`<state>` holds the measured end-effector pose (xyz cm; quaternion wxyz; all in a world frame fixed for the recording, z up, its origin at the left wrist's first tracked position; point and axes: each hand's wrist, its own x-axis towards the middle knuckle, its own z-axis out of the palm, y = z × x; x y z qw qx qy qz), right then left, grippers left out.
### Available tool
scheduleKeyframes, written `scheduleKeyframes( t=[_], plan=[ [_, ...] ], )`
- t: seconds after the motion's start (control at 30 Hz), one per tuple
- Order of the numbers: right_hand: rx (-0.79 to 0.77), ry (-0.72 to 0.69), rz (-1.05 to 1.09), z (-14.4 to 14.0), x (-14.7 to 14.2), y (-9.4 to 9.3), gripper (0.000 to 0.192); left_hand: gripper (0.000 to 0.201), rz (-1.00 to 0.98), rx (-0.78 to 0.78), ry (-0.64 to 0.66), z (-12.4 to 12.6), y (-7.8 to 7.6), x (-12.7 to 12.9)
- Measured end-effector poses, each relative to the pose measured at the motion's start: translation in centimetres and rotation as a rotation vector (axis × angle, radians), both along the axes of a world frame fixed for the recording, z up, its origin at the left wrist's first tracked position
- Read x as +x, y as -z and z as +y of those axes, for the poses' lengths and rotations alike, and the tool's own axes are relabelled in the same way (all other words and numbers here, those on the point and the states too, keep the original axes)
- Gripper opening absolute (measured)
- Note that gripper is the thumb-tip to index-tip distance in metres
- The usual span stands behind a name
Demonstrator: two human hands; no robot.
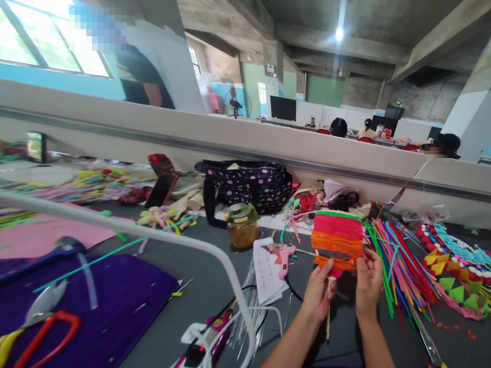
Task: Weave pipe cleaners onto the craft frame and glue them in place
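A craft panel (337, 232) with a green top edge, a pink band and layered orange strips is held up before me. Its lower part shows loose orange strips and more pink, and a thin stick (328, 322) points down beneath it. My left hand (320, 289) is closed on the panel's lower end, thumb in front. At the lower right edge, my right hand (369, 278) is closed with curled fingers on the orange strips. Left of the panel lies a pink hot glue gun (284, 259), beside a sheet of handwritten paper (266, 273).
Colourful pipe cleaners (402, 260) lie right, near a beaded, layered craft piece (460, 255). A jar (243, 227) stands before a dotted bag (253, 184). A white tube frame (222, 260) crosses the left foreground. Red-handled scissors (49, 332) rest on purple cloth (115, 301). People are beyond the partition (245, 138).
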<state>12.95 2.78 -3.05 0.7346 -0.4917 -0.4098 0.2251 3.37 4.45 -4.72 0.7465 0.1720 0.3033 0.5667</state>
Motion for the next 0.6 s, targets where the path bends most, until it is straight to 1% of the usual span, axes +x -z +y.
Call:
scheduleKeyframes(
  t=[0.1, 0.17, 0.23, 0.33, 0.43, 0.53, 0.6],
  plan=[
    [-0.064, -0.036, -0.026, -0.6, 0.0, -0.5, 0.034, 0.036, -0.016, 0.015, 0.036, -0.2, -0.3, -0.1],
    [-0.086, -0.033, -0.051, -0.9, -0.2, -0.6, 0.03, 0.033, -0.031, 0.029, 0.054, -0.4, -0.6, -0.2],
    [-0.095, -0.018, -0.05, -1.2, -0.4, -0.5, 0.027, 0.029, -0.066, 0.009, 0.068, -0.6, -0.8, -0.3],
    [-0.079, 0.016, -0.023, -1.5, -0.6, -0.6, 0.025, 0.028, -0.169, -0.041, 0.111, -0.8, -1.2, -0.5],
    [-0.05, 0.024, 0.014, -1.6, -0.6, -0.6, 0.024, 0.03, -0.271, -0.031, 0.17, -0.8, -1.5, -0.8],
    [-0.003, -0.019, 0.058, -1.4, -0.5, -0.5, 0.025, 0.028, -0.313, -0.029, 0.217, -0.7, -1.6, -0.9],
    [0.007, -0.079, 0.056, -1.2, -0.7, -0.4, 0.028, 0.028, -0.327, -0.033, 0.239, -0.5, -1.6, -0.9]
  ],
)
